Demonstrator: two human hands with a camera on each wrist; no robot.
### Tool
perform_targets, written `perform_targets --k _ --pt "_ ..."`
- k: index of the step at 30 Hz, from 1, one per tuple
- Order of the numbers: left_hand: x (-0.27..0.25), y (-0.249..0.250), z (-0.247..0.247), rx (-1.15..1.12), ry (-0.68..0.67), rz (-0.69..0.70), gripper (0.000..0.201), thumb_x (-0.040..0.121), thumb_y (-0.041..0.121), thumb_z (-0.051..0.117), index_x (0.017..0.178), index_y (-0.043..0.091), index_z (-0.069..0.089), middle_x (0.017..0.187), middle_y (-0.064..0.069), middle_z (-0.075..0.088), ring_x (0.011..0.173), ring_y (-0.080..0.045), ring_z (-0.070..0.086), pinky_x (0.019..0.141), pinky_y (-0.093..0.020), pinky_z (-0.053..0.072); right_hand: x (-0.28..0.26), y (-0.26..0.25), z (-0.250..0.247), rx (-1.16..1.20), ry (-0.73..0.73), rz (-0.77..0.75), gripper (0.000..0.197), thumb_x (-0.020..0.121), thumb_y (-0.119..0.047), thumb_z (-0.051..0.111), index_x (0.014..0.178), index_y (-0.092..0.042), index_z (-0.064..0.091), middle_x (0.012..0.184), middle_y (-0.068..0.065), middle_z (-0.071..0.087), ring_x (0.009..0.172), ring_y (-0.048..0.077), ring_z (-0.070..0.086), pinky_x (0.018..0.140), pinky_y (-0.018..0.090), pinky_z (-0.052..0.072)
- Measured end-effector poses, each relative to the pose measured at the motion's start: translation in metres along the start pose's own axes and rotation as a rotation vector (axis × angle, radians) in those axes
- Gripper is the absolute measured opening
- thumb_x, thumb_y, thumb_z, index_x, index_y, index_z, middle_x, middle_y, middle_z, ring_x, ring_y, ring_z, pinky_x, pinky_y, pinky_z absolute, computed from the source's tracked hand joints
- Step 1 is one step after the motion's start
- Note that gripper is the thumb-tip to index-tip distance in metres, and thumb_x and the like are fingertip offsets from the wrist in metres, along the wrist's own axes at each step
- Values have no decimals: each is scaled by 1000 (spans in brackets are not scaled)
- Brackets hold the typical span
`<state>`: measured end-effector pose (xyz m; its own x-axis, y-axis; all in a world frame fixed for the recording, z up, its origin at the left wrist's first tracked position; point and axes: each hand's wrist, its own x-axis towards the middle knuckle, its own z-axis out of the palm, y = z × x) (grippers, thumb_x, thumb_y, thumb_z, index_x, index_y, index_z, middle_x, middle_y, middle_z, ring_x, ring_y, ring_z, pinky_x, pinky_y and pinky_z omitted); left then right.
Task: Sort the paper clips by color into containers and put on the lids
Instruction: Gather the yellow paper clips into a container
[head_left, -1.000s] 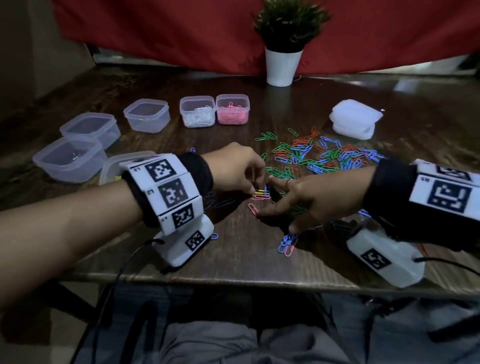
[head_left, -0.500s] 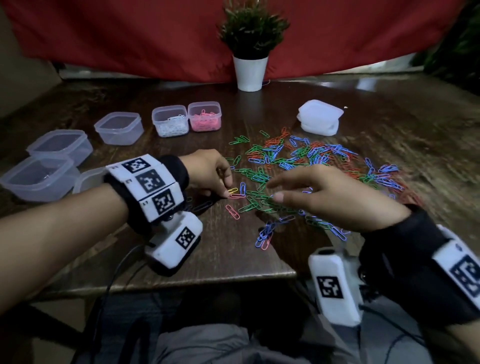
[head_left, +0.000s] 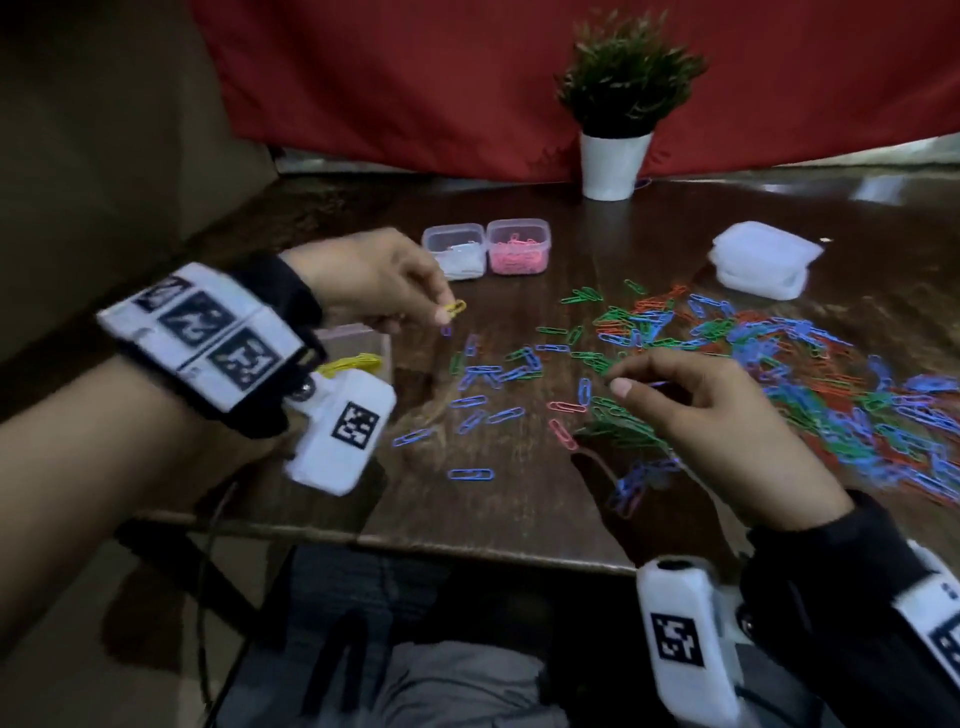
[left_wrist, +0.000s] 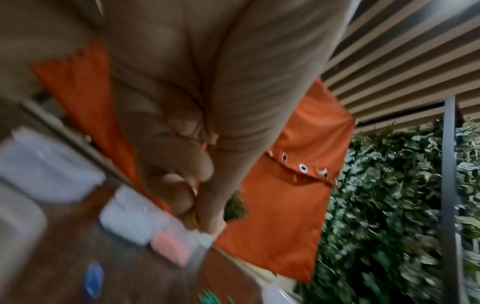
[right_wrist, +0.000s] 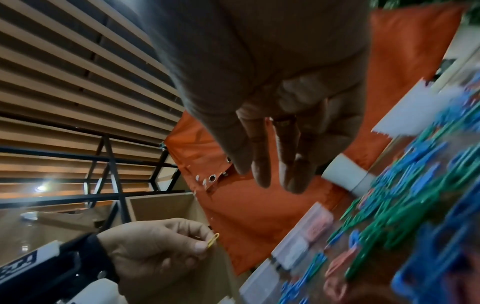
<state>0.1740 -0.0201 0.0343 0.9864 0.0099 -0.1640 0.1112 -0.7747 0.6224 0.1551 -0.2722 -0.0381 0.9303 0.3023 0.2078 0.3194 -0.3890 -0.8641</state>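
Observation:
My left hand (head_left: 441, 312) is raised above the table's left side and pinches a yellow paper clip (head_left: 456, 307) between thumb and forefinger; the same clip (right_wrist: 213, 239) shows in the right wrist view. Just below the left wrist stands a clear container with yellow clips (head_left: 353, 359). My right hand (head_left: 618, 379) hovers with relaxed fingers (right_wrist: 262, 174) over the mixed pile of green, blue and red clips (head_left: 779, 364) and holds nothing. At the back stand a container of white clips (head_left: 454, 249) and a container of pink clips (head_left: 518, 244). The left wrist view is blurred.
A stack of white lids (head_left: 763, 260) lies at the back right. A potted plant (head_left: 615, 161) stands at the table's far edge before a red cloth. Loose blue and pink clips (head_left: 470, 474) lie near the table's front edge (head_left: 467, 540).
My left hand has lifted off the table with the yellow clip and moved left above the yellow container. The right hand has drawn away from it and hovers over the pile.

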Motion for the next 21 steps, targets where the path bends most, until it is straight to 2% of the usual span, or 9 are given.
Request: perform_targets --k 4,6,9,11,13,16,18,19,21 --pt "-36 -45 -26 68 163 -142 12 83 -2 63 76 8 63 60 -8 50 43 -3 45 37 -12 34 4 -11 36 32 -101 -61 14 85 -17 62 74 -24 65 69 -7 64 64 0 55 68 21 42" --pt "-38 -63 -21 186 192 -205 7 81 4 68 76 9 65 61 -5 54 52 -10 47 47 -19 38 3 -17 49 13 -136 -83 14 85 -19 62 73 -27 64 66 -10 62 63 -1 53 66 18 41" --pt "-28 -75 -9 329 293 -165 7 77 13 73 81 13 67 69 1 59 70 -14 55 62 -26 41 1 -20 43 1 -172 -76 12 85 -18 62 77 -25 65 69 -8 63 65 3 54 66 19 40" --pt "-20 -77 -5 342 263 -145 7 78 13 73 83 13 68 74 1 61 79 -16 58 60 -24 38 2 -15 20 28 -117 -47 14 86 -13 62 77 -25 64 73 -3 65 68 5 57 64 17 40" --pt "-15 -73 -2 363 240 -117 8 79 15 72 85 11 68 78 -2 62 83 -18 58 64 -25 36 3 -7 -11 51 -2 -17 20 87 -10 60 76 -26 63 73 -3 64 68 3 58 58 8 38" --pt "-13 -47 9 417 378 43 11 79 18 73 84 11 67 77 -3 62 77 -18 57 67 -28 41 -6 7 -48 -28 128 31 18 86 -9 62 76 -24 64 74 -4 63 63 -1 55 54 3 36" --pt "-12 -22 27 418 323 163 11 76 18 74 83 15 66 73 0 63 73 -18 59 66 -28 44 -14 14 -53 -108 54 88 11 85 -10 64 80 -20 66 72 -5 62 56 -6 52 54 5 37" --pt "-8 -9 41 405 227 224 11 76 18 75 82 16 66 73 0 64 73 -18 60 63 -26 41 -19 17 -52 -159 -3 122 10 84 -11 65 82 -20 67 71 -8 62 55 -7 52 55 8 38" --pt "1 12 70 424 27 325 20 74 22 77 90 15 69 83 0 67 76 -13 59 61 -22 36 -27 23 -49 -207 -68 160 9 83 -15 66 83 -24 68 74 -10 63 68 -3 55 67 19 41"
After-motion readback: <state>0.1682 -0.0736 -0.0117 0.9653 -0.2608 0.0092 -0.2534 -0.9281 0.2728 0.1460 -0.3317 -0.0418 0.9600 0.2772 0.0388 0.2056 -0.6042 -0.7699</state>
